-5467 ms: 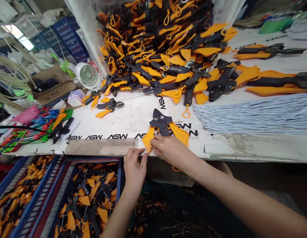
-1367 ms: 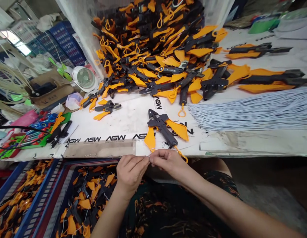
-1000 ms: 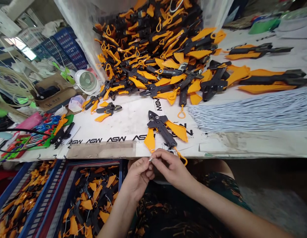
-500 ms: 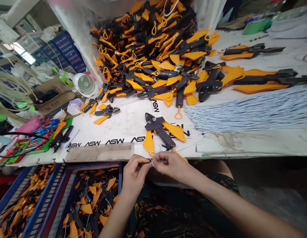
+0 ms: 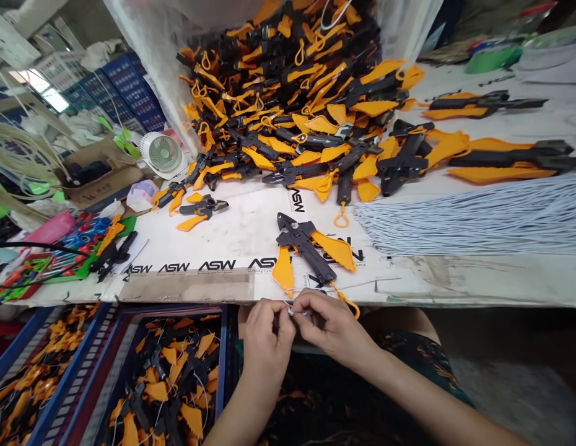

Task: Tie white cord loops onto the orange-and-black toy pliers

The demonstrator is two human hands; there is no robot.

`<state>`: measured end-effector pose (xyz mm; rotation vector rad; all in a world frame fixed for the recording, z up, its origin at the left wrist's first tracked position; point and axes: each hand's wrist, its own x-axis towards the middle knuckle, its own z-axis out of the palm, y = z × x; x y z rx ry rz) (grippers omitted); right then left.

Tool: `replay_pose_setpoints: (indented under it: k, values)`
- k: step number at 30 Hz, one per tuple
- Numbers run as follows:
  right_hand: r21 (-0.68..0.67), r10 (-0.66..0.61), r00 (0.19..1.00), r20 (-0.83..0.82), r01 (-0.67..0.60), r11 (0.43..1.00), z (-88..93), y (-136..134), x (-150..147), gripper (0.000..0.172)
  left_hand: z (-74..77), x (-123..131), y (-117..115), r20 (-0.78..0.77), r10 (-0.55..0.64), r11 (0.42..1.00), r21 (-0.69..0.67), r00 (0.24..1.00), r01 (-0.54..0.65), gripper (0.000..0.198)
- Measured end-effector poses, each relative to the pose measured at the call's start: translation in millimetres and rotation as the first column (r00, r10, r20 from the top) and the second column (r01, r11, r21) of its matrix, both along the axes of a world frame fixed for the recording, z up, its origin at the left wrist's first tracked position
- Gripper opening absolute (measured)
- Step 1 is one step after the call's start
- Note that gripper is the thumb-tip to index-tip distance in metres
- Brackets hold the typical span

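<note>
Just below the ASW-printed sheet [image 5: 241,229], left hand [image 5: 268,337] and right hand [image 5: 332,325] pinch their fingers on what seems a thin cord [image 5: 290,311]

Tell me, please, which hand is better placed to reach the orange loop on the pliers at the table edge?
Probably the right hand: it sits just below the orange loop of the black-and-orange pliers, while the left hand is farther away, beside the blue crate.

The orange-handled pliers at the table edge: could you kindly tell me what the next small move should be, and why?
Probably the left hand and right hand should pull the small pale cord end snug, since both pinch it just beside the orange loop of the orange-handled pliers. The tools in the blue crate seem to carry thin pale cords already.
</note>
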<state>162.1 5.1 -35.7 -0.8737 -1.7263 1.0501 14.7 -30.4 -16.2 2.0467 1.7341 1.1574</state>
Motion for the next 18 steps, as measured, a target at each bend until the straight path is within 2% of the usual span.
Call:
replay_pose_setpoints:
  k: [2,3,5,9,12,14,18]
  values:
    - [-0.047,0.043,0.998,-0.053,-0.045,0.998,0.4,1.9,0.6,0.014,1.8,-0.2,-0.2,0.126,-0.025,0.996,-0.086,0.992,0.036,0.016]
    - [-0.103,0.054,0.995,-0.082,-0.063,0.993,0.9,2.5,0.2,0.015,1.9,-1.1,0.3,0.166,-0.045,0.995,-0.083,0.985,0.059,0.015]
    - [-0.239,0.073,0.989,-0.129,-0.103,0.966,2.1,3.2,-1.3,0.020,0.2,-4.7,2.5,0.188,-0.097,0.995,0.004,0.977,0.098,0.013]
    - [-0.418,0.130,0.975,-0.180,-0.196,0.887,4.4,3.7,-3.2,0.032,-8.1,-16.8,8.5,0.076,-0.252,0.947,0.227,0.965,0.229,0.016]
    - [-0.480,0.185,0.961,-0.204,-0.263,0.837,5.6,3.6,-1.7,0.039,-11.8,-24.5,10.5,-0.078,-0.296,0.916,0.261,0.952,0.306,0.016]
    - [-0.498,0.220,0.953,-0.208,-0.297,0.815,5.7,3.0,-0.8,0.040,-12.2,-26.7,9.6,-0.117,-0.272,0.927,0.233,0.955,0.293,0.014]
    - [-0.425,0.153,0.977,-0.148,-0.203,0.882,2.3,0.4,-3.3,0.034,-13.3,-26.0,3.1,-0.034,-0.207,0.976,0.065,0.978,0.209,0.011]
